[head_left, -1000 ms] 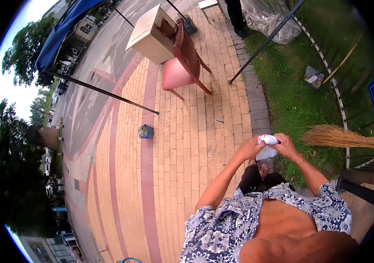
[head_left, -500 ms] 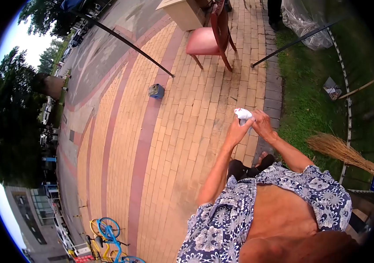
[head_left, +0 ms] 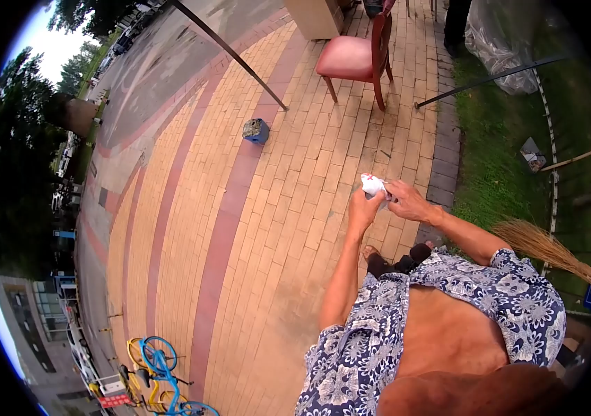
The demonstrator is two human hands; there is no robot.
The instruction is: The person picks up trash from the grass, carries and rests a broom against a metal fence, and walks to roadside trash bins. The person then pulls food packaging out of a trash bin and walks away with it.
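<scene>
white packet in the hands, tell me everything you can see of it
The packet is small, white and crumpled, with red marks near its top end. It looks like thin plastic or paper; which one is hard to tell. The left hand grips it from below, and the fingers of the right hand are at its right end, though their exact grip is unclear. Fingers hide its lower part. It is held up above the tan brick paving.

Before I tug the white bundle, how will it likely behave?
The white bundle looks bunched, so probably soft and floppy. It is likely light, being small beside the left hand holding it. Its irregular outline suggests it might not roll far.
</scene>
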